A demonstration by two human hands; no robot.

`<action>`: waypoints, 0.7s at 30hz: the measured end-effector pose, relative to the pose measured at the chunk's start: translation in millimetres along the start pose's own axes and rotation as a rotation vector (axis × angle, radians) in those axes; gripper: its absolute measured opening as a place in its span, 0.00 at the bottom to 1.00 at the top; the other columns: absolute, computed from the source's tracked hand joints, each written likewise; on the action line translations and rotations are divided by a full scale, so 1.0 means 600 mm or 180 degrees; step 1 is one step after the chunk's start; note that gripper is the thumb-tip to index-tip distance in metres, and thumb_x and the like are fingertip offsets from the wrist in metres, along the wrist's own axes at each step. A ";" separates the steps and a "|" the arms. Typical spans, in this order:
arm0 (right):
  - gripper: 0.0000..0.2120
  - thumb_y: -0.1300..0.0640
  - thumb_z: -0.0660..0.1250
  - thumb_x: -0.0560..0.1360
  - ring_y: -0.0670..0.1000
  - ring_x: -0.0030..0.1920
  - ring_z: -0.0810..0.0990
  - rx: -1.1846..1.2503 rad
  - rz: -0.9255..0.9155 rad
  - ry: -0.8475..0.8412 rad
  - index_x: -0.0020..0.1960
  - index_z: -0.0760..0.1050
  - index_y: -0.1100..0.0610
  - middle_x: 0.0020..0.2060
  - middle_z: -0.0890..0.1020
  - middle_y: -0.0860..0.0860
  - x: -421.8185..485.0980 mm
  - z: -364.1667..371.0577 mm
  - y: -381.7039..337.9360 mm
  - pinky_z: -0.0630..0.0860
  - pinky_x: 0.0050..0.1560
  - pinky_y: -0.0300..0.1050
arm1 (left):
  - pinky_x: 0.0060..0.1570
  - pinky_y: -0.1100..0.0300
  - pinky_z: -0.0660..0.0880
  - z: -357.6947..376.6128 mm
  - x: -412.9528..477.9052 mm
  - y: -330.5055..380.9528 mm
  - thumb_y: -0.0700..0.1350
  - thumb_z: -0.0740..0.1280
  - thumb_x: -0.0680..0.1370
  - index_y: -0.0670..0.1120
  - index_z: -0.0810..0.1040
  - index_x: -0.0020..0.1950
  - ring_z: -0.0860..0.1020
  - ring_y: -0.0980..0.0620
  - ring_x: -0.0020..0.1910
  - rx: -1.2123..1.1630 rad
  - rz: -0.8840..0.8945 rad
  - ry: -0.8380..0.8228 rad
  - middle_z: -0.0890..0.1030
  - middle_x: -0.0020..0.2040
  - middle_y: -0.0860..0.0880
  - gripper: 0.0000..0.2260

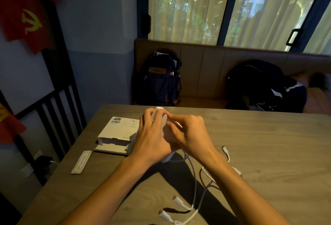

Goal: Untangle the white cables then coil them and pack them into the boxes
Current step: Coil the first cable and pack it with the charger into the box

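1. Our left hand (152, 135) wraps around a white box (159, 112) held above the table (268, 144).
2. Our right hand (189, 133) pinches at the box's upper side, fingers curled.
3. White cables (194, 185) trail loose from under our hands across the table.
4. A second box (119, 135) lies open just left of our hands.

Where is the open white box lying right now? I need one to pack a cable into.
In the head view, the open white box lies on the table, left of the left hand, with a narrow paper strip just nearer and to its left.
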State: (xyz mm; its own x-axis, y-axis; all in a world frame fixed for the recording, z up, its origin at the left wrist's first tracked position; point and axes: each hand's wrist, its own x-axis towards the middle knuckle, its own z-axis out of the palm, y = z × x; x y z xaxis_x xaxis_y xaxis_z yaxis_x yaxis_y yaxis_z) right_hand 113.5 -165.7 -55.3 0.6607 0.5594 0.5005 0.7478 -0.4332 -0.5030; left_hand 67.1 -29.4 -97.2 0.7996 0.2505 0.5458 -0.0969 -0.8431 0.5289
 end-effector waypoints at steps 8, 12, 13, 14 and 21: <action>0.06 0.54 0.72 0.77 0.43 0.49 0.85 0.1543 0.1216 0.0744 0.52 0.86 0.49 0.46 0.87 0.42 0.024 0.015 0.057 0.84 0.47 0.44 | 0.68 0.39 0.68 -0.013 0.006 -0.005 0.71 0.72 0.65 0.65 0.42 0.78 0.55 0.46 0.76 0.0201 -0.0491 -0.0576 0.53 0.79 0.51 0.52; 0.06 0.53 0.73 0.76 0.48 0.47 0.87 0.2165 0.1930 0.1092 0.52 0.85 0.53 0.43 0.88 0.46 0.054 0.012 0.088 0.84 0.44 0.43 | 0.63 0.42 0.75 -0.008 0.008 -0.015 0.66 0.73 0.69 0.63 0.52 0.78 0.64 0.49 0.73 -0.0379 -0.0655 -0.0150 0.60 0.77 0.52 0.44; 0.08 0.53 0.73 0.77 0.50 0.48 0.87 0.2296 0.2113 0.1079 0.53 0.85 0.55 0.45 0.88 0.49 0.062 0.013 0.099 0.84 0.45 0.45 | 0.63 0.44 0.76 -0.006 0.007 -0.017 0.62 0.74 0.72 0.61 0.54 0.78 0.66 0.50 0.72 -0.0502 -0.0654 -0.0052 0.62 0.77 0.52 0.41; 0.09 0.53 0.72 0.77 0.51 0.50 0.86 0.2430 0.2282 0.1019 0.54 0.84 0.56 0.46 0.87 0.51 0.070 0.013 0.110 0.85 0.48 0.47 | 0.62 0.46 0.77 -0.004 0.006 -0.019 0.58 0.73 0.75 0.59 0.58 0.78 0.69 0.51 0.71 -0.0588 -0.0636 -0.0011 0.65 0.77 0.52 0.37; 0.04 0.57 0.65 0.80 0.52 0.44 0.82 0.2535 0.3047 0.0972 0.49 0.76 0.58 0.45 0.80 0.53 0.101 0.020 0.154 0.85 0.51 0.51 | 0.67 0.54 0.73 0.023 -0.011 -0.030 0.51 0.65 0.82 0.52 0.68 0.77 0.72 0.53 0.70 -0.0210 -0.0307 -0.0688 0.72 0.72 0.54 0.23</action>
State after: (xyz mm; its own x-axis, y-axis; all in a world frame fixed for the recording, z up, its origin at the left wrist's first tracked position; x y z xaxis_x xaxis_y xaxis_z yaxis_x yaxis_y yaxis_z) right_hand 222.1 -163.3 -80.1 0.9781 0.0308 -0.2056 -0.2065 0.0285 -0.9780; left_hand 72.1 -22.5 -119.5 0.9146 0.2146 0.3428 -0.0469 -0.7855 0.6170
